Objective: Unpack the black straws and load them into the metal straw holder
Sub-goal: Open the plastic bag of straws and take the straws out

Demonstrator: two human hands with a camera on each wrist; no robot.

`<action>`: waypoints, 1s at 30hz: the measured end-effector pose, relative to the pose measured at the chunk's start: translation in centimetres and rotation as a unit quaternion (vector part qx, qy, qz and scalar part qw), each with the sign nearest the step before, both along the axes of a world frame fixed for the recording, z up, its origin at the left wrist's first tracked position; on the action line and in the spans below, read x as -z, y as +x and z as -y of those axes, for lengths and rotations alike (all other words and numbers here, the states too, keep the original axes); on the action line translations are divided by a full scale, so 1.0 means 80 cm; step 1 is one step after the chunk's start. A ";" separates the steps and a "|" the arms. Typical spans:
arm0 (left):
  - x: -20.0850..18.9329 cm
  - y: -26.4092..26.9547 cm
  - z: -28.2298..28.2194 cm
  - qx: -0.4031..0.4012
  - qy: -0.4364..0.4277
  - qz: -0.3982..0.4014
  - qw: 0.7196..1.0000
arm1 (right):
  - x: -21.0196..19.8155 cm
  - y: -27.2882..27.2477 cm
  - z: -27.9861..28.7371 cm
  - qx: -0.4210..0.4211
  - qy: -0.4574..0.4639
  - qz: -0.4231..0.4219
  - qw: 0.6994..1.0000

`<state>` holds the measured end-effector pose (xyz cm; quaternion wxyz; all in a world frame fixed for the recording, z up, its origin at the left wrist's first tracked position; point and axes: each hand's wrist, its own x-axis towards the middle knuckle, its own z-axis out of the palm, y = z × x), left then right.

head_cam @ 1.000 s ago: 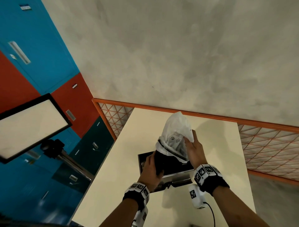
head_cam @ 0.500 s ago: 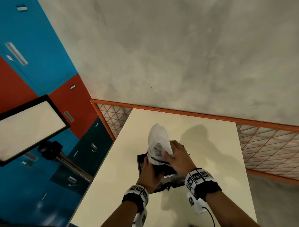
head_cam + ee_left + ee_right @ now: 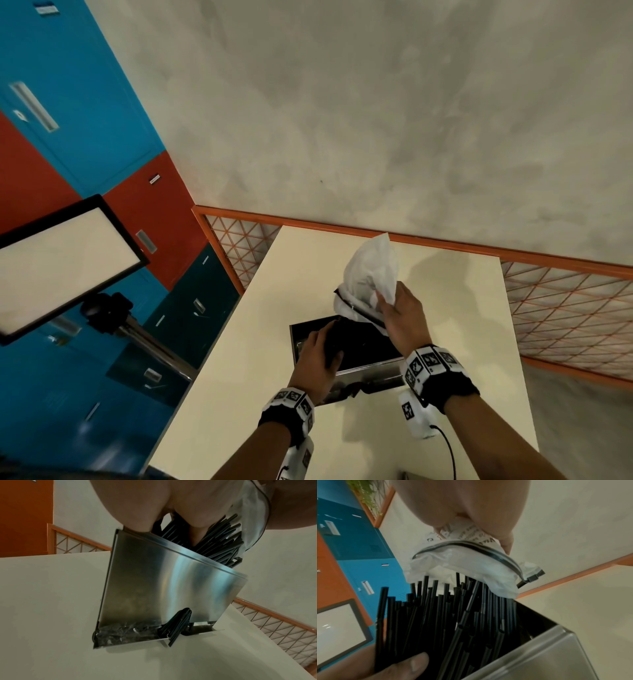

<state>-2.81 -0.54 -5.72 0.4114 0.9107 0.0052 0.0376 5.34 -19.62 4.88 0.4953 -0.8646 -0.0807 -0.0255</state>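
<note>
Your left hand point(image 3: 317, 356) grips the straws point(image 3: 447, 622) standing in the holder point(image 3: 171, 588) mid-counter point(image 3: 455, 342) so they stay put, w/ your right hand point(image 3: 404, 318) pinching the bag point(image 3: 371, 274) above, prob. to slide it off.

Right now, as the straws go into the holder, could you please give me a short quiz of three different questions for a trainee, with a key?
1. True or false: the white bag is completely off the black straws.
2. Which hand grips the straw bundle at the metal straw holder?
3. Multiple choice: the right hand holds A) the holder, B) the bag, C) nothing.

Key:
1. False; its open mouth covers some straw tips.
2. The left hand.
3. B.
</note>
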 end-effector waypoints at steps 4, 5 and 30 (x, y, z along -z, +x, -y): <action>-0.001 0.002 0.005 -0.006 0.014 -0.006 1.000 | 0.005 0.004 0.004 0.015 0.031 -0.032 0.999; 0.000 0.002 0.006 -0.003 0.016 -0.007 1.000 | 0.008 0.004 0.004 0.003 0.021 -0.037 0.999; -0.012 0.016 -0.005 -0.005 0.011 -0.111 0.994 | 0.027 0.025 0.023 -0.009 -0.038 -0.121 0.992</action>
